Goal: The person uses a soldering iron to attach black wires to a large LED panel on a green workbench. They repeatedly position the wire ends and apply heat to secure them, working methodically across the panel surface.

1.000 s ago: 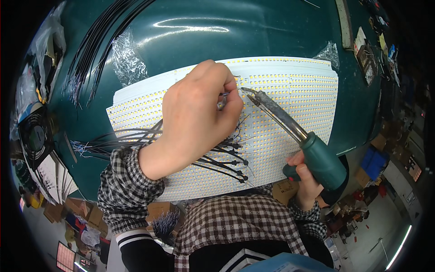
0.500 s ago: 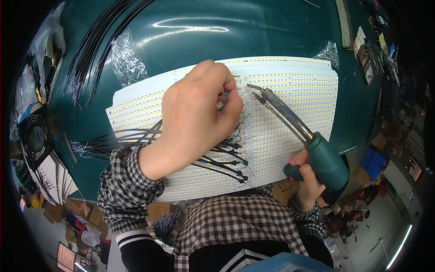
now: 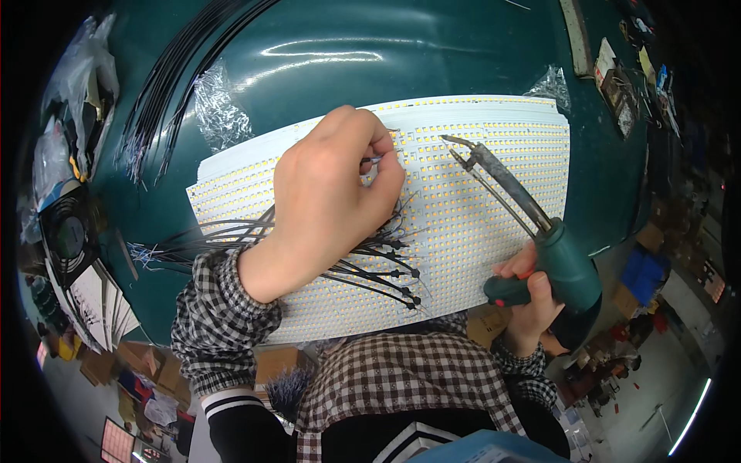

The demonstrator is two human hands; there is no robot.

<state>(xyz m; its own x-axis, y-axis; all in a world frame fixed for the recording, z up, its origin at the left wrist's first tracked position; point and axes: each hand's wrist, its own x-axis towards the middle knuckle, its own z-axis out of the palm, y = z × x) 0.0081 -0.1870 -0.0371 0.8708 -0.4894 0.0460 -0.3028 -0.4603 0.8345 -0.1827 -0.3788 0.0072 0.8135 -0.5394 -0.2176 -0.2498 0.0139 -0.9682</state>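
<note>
The LED panel (image 3: 478, 224) lies on the table (image 3: 401, 54), reaching its near edge. The left hand (image 3: 328, 197) rests on the panel's middle, over a bundle of wires (image 3: 378, 266) running off its left edge. The soldering iron (image 3: 532, 231), held by the right hand (image 3: 529, 297), sits right of it, tip above the panel. Loose cables (image 3: 166, 85) lie at the table's far left corner.

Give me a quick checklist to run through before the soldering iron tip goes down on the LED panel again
1. Right hand has a firm grip on the soldering iron: ok.
2. Iron tip lifted off the LED panel: ok.
3. Left hand pins a wire end to the panel: ok.
4. Fingers clear of the tip: ok, a gap shows.
5. Black wires away from the hot barrel: ok.
6. Tip tinned and hot: cannot tell.
</note>
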